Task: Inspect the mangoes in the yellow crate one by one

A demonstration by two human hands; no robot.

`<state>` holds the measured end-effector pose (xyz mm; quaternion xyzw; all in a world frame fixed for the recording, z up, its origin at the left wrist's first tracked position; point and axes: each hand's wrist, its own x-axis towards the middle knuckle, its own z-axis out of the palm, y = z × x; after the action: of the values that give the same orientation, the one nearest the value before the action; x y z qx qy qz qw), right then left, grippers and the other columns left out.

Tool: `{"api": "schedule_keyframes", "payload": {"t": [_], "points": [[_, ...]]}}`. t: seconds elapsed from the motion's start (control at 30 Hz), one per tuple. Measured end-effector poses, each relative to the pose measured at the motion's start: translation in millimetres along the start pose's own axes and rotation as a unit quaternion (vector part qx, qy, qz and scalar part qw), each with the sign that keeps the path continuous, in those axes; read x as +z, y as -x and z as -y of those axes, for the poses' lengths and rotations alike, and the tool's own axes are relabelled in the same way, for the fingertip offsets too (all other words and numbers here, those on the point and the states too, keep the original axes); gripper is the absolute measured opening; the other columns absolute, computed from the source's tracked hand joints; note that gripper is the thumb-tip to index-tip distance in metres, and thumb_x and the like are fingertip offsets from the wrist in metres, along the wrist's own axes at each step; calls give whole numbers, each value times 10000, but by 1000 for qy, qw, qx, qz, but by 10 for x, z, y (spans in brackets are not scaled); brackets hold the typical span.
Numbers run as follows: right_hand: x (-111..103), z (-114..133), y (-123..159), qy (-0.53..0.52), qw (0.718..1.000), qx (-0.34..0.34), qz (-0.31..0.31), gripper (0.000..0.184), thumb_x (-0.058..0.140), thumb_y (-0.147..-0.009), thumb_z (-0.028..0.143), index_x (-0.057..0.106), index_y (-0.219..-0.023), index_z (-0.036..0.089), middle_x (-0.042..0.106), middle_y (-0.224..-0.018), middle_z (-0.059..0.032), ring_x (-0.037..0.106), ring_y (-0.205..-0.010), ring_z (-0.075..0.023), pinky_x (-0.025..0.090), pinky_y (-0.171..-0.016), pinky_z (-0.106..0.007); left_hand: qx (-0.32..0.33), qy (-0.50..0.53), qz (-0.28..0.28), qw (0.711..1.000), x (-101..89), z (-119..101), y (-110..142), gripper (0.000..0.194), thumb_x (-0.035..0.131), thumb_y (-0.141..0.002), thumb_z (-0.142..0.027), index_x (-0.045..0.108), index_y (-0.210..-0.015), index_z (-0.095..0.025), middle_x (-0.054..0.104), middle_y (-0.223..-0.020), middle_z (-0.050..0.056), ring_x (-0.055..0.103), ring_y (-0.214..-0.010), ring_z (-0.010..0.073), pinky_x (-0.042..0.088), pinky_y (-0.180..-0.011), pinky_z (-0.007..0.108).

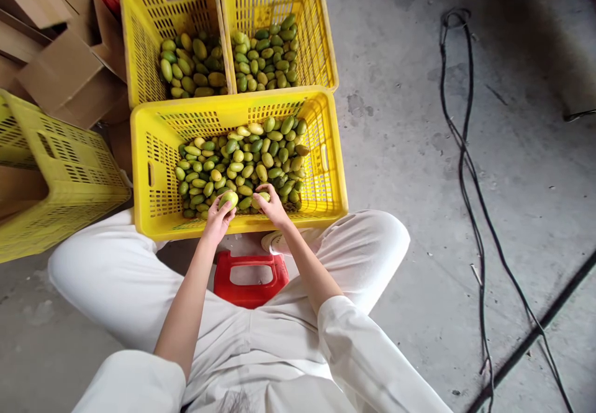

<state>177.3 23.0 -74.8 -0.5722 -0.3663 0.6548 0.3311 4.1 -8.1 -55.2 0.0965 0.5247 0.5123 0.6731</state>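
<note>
Here, left hand [218, 215] curled round pale green fruit [228, 199], right hand [273, 205] pinching second fruit [261, 200], both over near side of yellow crate [228, 101]. Fruits probably light, firm, slick-skinned, bruisable: best held gently round middle. Heaped fruit [246, 156] beyond.

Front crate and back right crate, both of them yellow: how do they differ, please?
The front crate spans wider across the view than the back right crate. The front crate shows more fruits than the back right crate. The left hand and right hand are at the front crate, neither at the back right crate. Both crates have slotted walls.
</note>
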Motion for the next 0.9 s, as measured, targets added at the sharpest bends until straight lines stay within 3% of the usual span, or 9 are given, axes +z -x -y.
{"api": "schedule_keyframes", "payload": {"t": [0.13,0.27,0.37,0.5,0.6,0.67,0.77,0.9], "points": [[0,-42,-28,4,1000,11,-12,444,683,-742,615,486,-717,218,486,-571,46,507,-502,-115,386,-453,-229,4,35,-3,999,-35,3,-19,513,949,-516,-314,664,-925,-195,589,-732,-30,468,-535,29,352,-452,161],[4,-52,-37,-39,999,17,11,452,689,-739,611,478,-688,216,586,-611,9,555,-521,-130,455,-514,-261,27,79,-10,996,-51,27,-21,512,976,-458,-363,654,-821,-196,569,-689,-41,436,-517,29,369,-452,158],[10,-18,-25,-81,996,32,14,396,728,-697,539,500,-754,221,641,-703,3,562,-521,-124,433,-486,-251,40,93,-15,995,-49,31,-25,464,934,-537,-443,672,-832,-197,576,-715,-22,466,-559,54,411,-472,169],[0,18,-10,-87,996,7,-2,364,743,-685,464,537,-891,246,556,-670,57,452,-470,-91,353,-437,-227,26,110,-27,993,-33,-6,-23,350,836,-642,-457,643,-778,-199,581,-764,-7,558,-674,94,502,-581,200],[-23,-7,-25,-74,997,-6,-2,327,708,-717,450,562,-927,247,544,-709,44,512,-577,-117,414,-517,-238,24,91,-38,995,-5,-28,-3,323,797,-649,-420,582,-713,-189,594,-783,1,618,-749,122,546,-681,247],[-39,-47,-48,-75,997,-6,0,317,670,-723,392,580,-992,251,599,-859,18,562,-715,-137,471,-630,-255,33,42,-37,998,25,-16,20,317,815,-629,-357,579,-756,-189,629,-831,12,633,-744,127,534,-656,249],[-50,-105,-73,-75,997,-1,17,486,642,-685,304,564,-1163,264,613,-1093,-12,571,-876,-157,496,-779,-288,65,-58,-11,996,77,30,57,372,831,-648,-296,589,-914,-201,630,-810,0,587,-631,100,455,-538,217],[-36,-94,-49,-88,995,-11,38,697,729,-659,319,444,-1294,271,590,-1057,-18,569,-882,-164,508,-809,-306,73,-92,13,993,112,47,70,434,789,-712,-349,522,-1032,-225,641,-842,8,625,-687,135,471,-561,240]]}}
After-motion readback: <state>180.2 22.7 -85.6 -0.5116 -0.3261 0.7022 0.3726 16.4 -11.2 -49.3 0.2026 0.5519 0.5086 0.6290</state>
